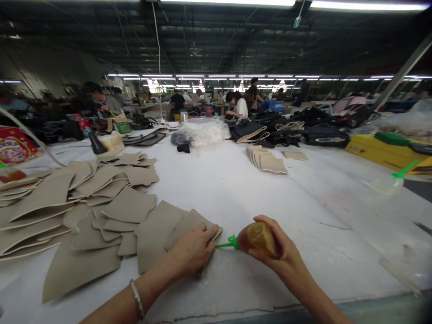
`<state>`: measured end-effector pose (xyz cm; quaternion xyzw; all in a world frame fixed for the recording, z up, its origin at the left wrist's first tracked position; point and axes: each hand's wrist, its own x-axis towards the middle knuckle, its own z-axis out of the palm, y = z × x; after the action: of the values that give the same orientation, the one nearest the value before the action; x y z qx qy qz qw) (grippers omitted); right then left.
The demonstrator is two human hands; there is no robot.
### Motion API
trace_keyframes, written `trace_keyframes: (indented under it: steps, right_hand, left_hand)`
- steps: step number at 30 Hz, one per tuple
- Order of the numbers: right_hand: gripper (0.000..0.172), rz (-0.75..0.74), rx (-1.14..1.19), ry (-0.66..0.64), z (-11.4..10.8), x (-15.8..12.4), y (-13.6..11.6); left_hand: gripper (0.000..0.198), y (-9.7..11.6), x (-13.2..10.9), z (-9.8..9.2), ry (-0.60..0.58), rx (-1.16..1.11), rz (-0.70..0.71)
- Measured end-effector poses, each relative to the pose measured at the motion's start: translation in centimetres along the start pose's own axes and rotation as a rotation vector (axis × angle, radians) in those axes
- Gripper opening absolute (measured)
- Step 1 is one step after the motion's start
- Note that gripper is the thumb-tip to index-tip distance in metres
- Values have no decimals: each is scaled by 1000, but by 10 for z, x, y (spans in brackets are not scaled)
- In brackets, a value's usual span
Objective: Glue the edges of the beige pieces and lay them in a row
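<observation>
My right hand (pixel 278 252) is wrapped round a glue bottle (pixel 258 238) of amber liquid, tipped on its side. Its green nozzle (pixel 227 243) points left, with the tip right by the edge of the beige piece under my left hand. My left hand (pixel 195 247) is closed over that beige leather-like piece (pixel 189 222), fingers curled on its right edge. More beige cut pieces (pixel 130 204) lie in a loose, overlapping heap to the left. The undersides of my left fingers are hidden.
The white table (pixel 216 189) also bears a small fanned stack of beige pieces (pixel 266 161), a clear plastic bag (pixel 202 132), black bags (pixel 290 126) and a yellow box (pixel 384 150). A second green-nozzled bottle (pixel 388 182) stands at right. Several people work farther back.
</observation>
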<state>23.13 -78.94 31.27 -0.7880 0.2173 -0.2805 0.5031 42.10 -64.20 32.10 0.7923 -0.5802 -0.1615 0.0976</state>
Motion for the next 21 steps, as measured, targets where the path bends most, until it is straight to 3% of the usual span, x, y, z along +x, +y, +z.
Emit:
trace_keyframes:
  steps: [2, 7, 11, 16, 21]
  right_hand:
    - [54, 16, 40, -36, 1, -1, 1]
    - [52, 2, 33, 66, 2, -3, 2]
    - [55, 22, 96, -92, 6, -11, 2]
    - [56, 52, 78, -1, 8, -17, 3]
    - [57, 28, 118, -96, 11, -19, 1]
  left_hand:
    - [45, 0, -1, 1, 8, 1, 10]
    - [46, -1, -2, 1, 6, -14, 6]
    - [46, -1, -3, 1, 4, -24, 1]
    - [46, -2, -4, 2, 14, -7, 4]
    - [47, -1, -4, 1, -18, 10, -23]
